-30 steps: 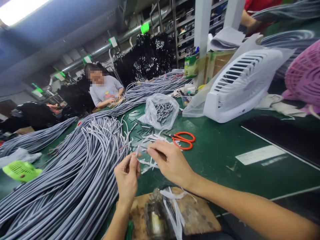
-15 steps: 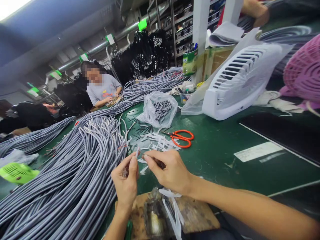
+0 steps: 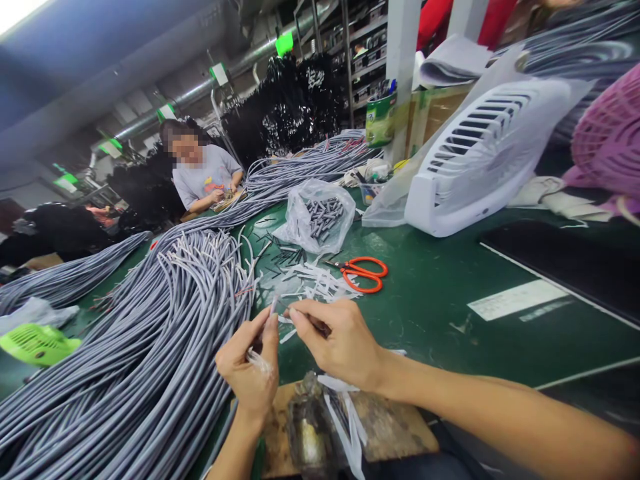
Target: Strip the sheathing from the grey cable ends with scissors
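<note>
My left hand (image 3: 253,370) is closed in a pinch around a short upright piece of pale grey cable (image 3: 274,305); the rest of it is hidden by the fingers. Whitish translucent material (image 3: 259,361) shows against that palm. My right hand (image 3: 340,337) is closed too, thumb and forefinger pressed together just right of the cable tip. What it pinches is too small to make out. Below both hands stands a worn metal fixture (image 3: 310,433) on a wooden board (image 3: 390,427), with white strips (image 3: 353,427) hanging over it.
Bundled grey cables (image 3: 130,360) cover the left side. Beyond my hands lie white scraps (image 3: 313,280), orange-handled scissors (image 3: 363,273) and a clear bag (image 3: 320,217) of small grey pieces. A white fan (image 3: 480,160) stands at right. Another person (image 3: 207,177) sits across the table.
My left hand has shifted slightly left, and whitish material now shows at its palm. A grey cable appears beneath that wrist. My right hand stays nearly in place. An arm at the upper right has gone.
</note>
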The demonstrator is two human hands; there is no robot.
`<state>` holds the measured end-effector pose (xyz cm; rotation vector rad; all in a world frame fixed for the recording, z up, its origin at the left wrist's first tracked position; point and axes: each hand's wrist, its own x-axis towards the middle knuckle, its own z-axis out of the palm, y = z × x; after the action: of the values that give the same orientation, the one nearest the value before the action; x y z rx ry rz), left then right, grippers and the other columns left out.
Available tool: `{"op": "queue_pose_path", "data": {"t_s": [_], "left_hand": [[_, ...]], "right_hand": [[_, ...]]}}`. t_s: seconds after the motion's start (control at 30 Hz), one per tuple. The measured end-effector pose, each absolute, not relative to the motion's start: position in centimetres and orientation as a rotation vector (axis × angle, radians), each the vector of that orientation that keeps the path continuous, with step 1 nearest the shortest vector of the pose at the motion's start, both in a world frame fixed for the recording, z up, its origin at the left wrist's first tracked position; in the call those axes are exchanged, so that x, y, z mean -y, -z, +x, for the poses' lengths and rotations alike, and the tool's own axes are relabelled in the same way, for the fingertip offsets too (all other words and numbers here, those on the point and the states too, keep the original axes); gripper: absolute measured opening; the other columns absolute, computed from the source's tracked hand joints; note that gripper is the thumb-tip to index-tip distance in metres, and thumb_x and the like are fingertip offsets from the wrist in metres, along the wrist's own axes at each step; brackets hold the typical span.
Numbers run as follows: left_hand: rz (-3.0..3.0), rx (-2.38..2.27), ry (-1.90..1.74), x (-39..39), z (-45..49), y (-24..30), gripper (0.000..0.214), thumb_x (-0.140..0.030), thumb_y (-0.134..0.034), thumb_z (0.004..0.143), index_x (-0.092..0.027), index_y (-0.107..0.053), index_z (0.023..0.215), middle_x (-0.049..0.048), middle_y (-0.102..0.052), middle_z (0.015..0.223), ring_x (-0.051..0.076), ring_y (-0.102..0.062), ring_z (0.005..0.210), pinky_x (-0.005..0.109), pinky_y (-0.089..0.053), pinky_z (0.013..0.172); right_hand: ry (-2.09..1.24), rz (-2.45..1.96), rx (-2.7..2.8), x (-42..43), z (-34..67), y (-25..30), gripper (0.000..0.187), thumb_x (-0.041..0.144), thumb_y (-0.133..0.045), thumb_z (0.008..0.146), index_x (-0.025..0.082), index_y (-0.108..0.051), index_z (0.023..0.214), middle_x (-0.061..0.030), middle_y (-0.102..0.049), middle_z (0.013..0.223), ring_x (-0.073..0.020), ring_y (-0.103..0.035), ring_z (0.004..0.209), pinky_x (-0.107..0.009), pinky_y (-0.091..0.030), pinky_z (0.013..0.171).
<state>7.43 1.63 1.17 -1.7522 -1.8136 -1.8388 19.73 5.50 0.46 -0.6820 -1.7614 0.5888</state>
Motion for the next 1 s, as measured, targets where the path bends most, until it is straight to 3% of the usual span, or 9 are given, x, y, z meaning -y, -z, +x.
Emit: {"op": "queue_pose_path", "data": {"t_s": [0.23,0.43,0.6,0.73,0.87,1.0], "left_hand": [[-2.096,1.573,1.548,-1.5,7.3,-0.8,0.013,-0.016,-0.062,0.073,-0.018,-0.073,0.078,0.0012,-0.068,0.056,0.009,-0.053,0.039,0.018,-0.042,0.043],[-2.012,1.927,1.719,-1.7,7.1,-1.7,0.021,-0.029,-0.06,0.075,-0.014,-0.071,0.066,0.0023,-0.066,0.054,0.012,-0.057,0.046,0.019,-0.044,0.044],[-1.934,2.128,1.883,-1.8,6.4,-1.8,0.028,-0.038,-0.06,0.072,-0.013,-0.07,0.063,-0.0008,-0.054,0.042,0.014,-0.056,0.048,0.021,-0.043,0.045],[-2.049,2.086,1.776,-1.9,6.1,-1.8,0.028,-0.037,-0.059,0.074,-0.014,-0.071,0.064,-0.0005,-0.056,0.044,0.013,-0.054,0.045,0.021,-0.042,0.046],[-2.256,1.934,1.63,-1.9,5.8,-2.2,0.024,-0.032,-0.059,0.075,-0.015,-0.071,0.063,0.0008,-0.061,0.05,0.012,-0.056,0.046,0.02,-0.042,0.046],[-2.304,1.825,1.588,-1.9,5.4,-2.3,0.02,-0.029,-0.059,0.076,-0.015,-0.07,0.067,-0.0012,-0.057,0.048,0.009,-0.047,0.04,0.019,-0.036,0.04]], "right_hand": [[-0.599,-0.839,1.708,-6.4,20.1,-0.9,0.028,0.021,-0.043,0.085,0.015,-0.058,0.062,0.006,-0.039,0.042,-0.0053,-0.033,0.037,-0.018,-0.026,0.04],[-0.268,-0.647,1.745,-8.1,21.6,-1.9,0.022,0.018,-0.045,0.088,0.011,-0.064,0.081,-0.002,-0.062,0.066,-0.0087,-0.054,0.057,-0.018,-0.039,0.056],[0.211,-0.467,1.908,-7.9,21.7,-1.5,0.025,0.016,-0.043,0.088,0.016,-0.066,0.079,0.0009,-0.054,0.059,-0.0085,-0.045,0.049,-0.022,-0.029,0.047],[0.345,-0.449,1.941,-7.8,21.8,-1.4,0.031,0.012,-0.037,0.088,0.015,-0.064,0.073,0.001,-0.05,0.058,-0.0096,-0.041,0.049,-0.023,-0.027,0.049],[0.353,-0.492,2.012,-7.9,21.9,-1.4,0.031,0.01,-0.035,0.087,0.015,-0.061,0.07,0.0004,-0.048,0.06,-0.01,-0.038,0.049,-0.024,-0.023,0.048],[0.08,-0.588,2.051,-7.9,21.7,-1.3,0.021,0.014,-0.041,0.085,0.015,-0.06,0.077,-0.0007,-0.053,0.066,-0.0098,-0.042,0.05,-0.024,-0.021,0.047]]}}
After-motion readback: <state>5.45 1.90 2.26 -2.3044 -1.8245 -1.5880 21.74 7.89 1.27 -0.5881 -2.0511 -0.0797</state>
